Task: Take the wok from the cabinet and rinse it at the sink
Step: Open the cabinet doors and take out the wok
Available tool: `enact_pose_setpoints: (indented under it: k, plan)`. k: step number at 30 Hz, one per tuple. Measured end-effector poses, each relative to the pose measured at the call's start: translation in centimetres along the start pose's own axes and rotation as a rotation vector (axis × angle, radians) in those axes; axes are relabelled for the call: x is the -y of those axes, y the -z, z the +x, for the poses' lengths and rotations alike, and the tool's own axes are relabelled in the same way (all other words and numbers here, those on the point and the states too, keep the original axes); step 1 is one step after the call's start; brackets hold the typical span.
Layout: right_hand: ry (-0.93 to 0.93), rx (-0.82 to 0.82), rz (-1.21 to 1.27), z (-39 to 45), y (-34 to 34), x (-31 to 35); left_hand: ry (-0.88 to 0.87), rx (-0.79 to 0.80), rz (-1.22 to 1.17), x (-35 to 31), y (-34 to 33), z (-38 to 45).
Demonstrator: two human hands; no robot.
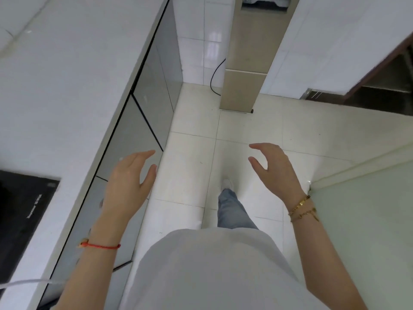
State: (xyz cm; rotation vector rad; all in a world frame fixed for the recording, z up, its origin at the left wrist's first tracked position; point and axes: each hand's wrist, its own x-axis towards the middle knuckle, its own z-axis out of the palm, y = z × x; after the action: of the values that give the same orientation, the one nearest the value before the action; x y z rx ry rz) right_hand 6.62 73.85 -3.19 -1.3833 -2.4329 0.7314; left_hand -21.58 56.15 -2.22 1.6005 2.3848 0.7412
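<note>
No wok and no sink show in the head view. Grey cabinet doors [143,121] run under the white counter on my left, and all of them look closed. My left hand [127,182] hovers in front of those doors with fingers apart and nothing in it. My right hand [274,171] is held out over the floor, fingers curved and apart, holding nothing. A red string is on my left wrist and gold bracelets are on my right.
A white counter [67,86] lies along the left with a black cooktop [20,215] set into it. A beige fridge [248,63] stands ahead at the aisle's end, with a black cable beside it. A frosted glass panel [368,231] is at my right. White floor tiles [192,153] run ahead.
</note>
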Motion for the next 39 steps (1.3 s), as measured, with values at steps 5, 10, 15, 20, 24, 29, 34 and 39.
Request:
enact_pose_setpoints:
  k: [5, 10, 15, 20, 24, 29, 34, 39]
  plan:
    - [0.114, 0.061, -0.021, 13.0, 2.6, -2.4, 0.121, -0.097, -0.014, -2.1, -2.8, 9.0]
    - [0.244, 0.115, -0.026, 25.7, 5.2, -3.0, 0.245, -0.199, -0.044, -4.4, -4.6, 17.6]
    - [0.39, 0.22, 0.004, 35.6, 5.5, -1.6, 0.383, -0.318, -0.036, -4.9, -5.2, 23.2]
    - [0.532, 0.326, 0.017, 43.6, 2.9, 0.7, 0.53, -0.388, -0.006, -3.0, -5.6, 26.6]
    - [0.622, 0.372, 0.004, 49.0, 0.2, 3.7, 0.633, -0.45, 0.005, -0.8, -5.4, 28.8]
    - [0.718, 0.439, -0.012, 54.3, -2.6, 8.7, 0.732, -0.518, 0.045, 2.5, -3.9, 31.2]
    - [0.816, 0.488, 0.001, 58.5, -5.3, 13.9, 0.802, -0.568, 0.112, 5.0, -2.1, 33.3]
    - [0.923, 0.582, 0.031, 61.1, -7.4, 17.6, 0.914, -0.609, 0.133, 5.5, -1.1, 34.2]
